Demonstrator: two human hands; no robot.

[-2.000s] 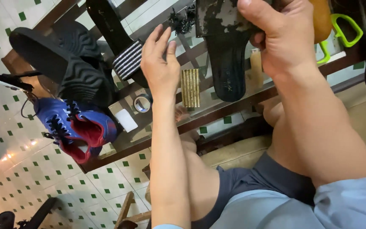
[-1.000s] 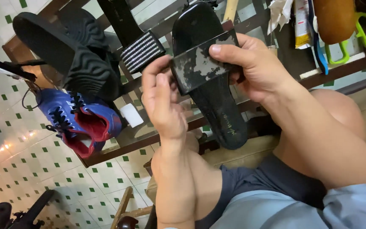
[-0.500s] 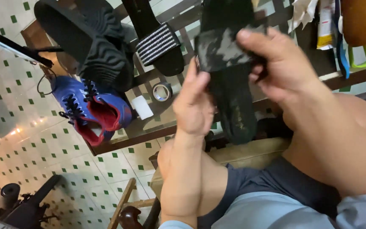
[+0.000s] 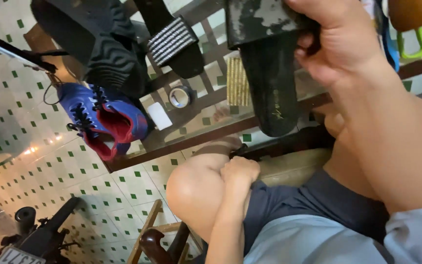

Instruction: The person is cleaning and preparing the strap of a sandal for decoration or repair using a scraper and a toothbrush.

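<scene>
Holding a black slide sandal [image 4: 269, 73] above the glass table [image 4: 196, 139].

Blue shoes [image 4: 101, 122] lie at the left, a tape roll [image 4: 180, 96] nearby. Left hand [image 4: 238, 173] rests curled on the knee, holding nothing. Right hand [image 4: 340, 41] is clamped on the sandal's worn strap. It looks light and bendy; the strap seems the surest hold.

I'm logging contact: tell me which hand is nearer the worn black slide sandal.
Right. The right hand grips the worn black slide sandal at its strap above the glass table; the left hand rests apart, down on the knee.
</scene>
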